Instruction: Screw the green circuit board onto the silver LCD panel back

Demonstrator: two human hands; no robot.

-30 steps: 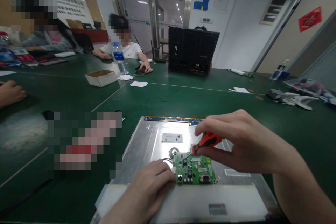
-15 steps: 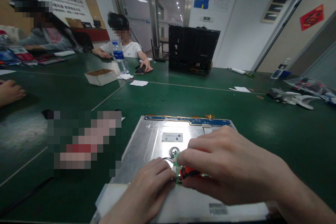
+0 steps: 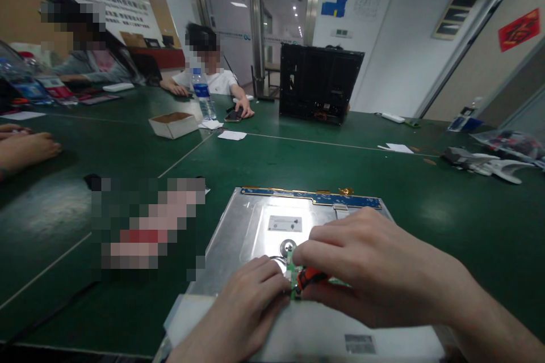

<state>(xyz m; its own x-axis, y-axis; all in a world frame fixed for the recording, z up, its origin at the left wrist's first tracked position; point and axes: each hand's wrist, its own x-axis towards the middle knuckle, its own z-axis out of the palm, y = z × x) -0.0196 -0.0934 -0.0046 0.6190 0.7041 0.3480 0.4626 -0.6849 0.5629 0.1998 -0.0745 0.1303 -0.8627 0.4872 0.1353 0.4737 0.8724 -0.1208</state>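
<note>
A flat silver display panel (image 3: 251,227) lies back-up in front of me, with a blue circuit strip (image 3: 315,198) along its far edge. On it sits a small green circuit board (image 3: 291,264), mostly covered by my hands. My left hand (image 3: 251,295) is closed, its fingertips gripping the left edge of the green board. My right hand (image 3: 361,266) is closed around a red-and-black screwdriver (image 3: 310,278), its lower end at the board's near left corner. The shaft and tip are hidden or too small to make out.
White film (image 3: 323,326) covers the panel's near part. A blurred-out object (image 3: 153,227) lies left. Farther back are an open cardboard box (image 3: 174,125), a water bottle (image 3: 202,93), a black monitor housing (image 3: 321,84) and gloves (image 3: 485,164). Co-workers sit around the green table (image 3: 264,161).
The whole view has shifted slightly, so things appear a little farther right. Both hands keep their hold at the green board. A co-worker's hands show more at the left edge.
</note>
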